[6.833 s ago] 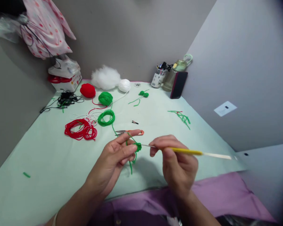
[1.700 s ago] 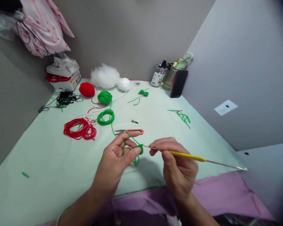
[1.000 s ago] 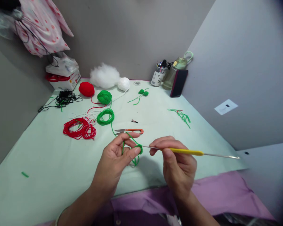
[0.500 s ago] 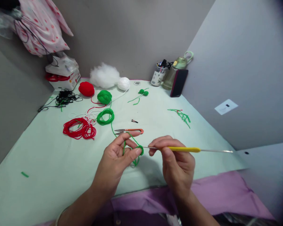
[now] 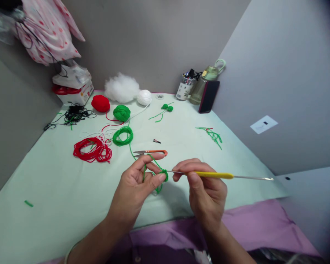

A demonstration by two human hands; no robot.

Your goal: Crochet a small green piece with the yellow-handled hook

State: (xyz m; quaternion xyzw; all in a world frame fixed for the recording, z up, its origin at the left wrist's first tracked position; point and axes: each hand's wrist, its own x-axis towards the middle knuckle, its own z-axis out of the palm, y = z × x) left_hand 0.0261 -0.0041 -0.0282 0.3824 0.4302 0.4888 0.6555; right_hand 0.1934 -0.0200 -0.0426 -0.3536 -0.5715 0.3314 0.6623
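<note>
Between the thumb and fingers of my left hand is a small piece of green crochet work. Green yarn runs from it up over my raised index finger and back toward the green coil. My right hand grips a crochet hook by its yellow handle, pen-like. The hook's thin left end meets the green piece; its tip is hidden in the stitches. The other metal end points right, free. Just behind my left fingers lie orange-handled thread snips.
Behind are a red yarn coil, red, green and white yarn balls, and white stuffing. A phone leans against a bottle beside a pen cup. Green scraps lie right.
Both hands stay almost in place. The crochet hook has shifted very slightly, its free right end a touch lower and farther right. The green piece has turned a little.
</note>
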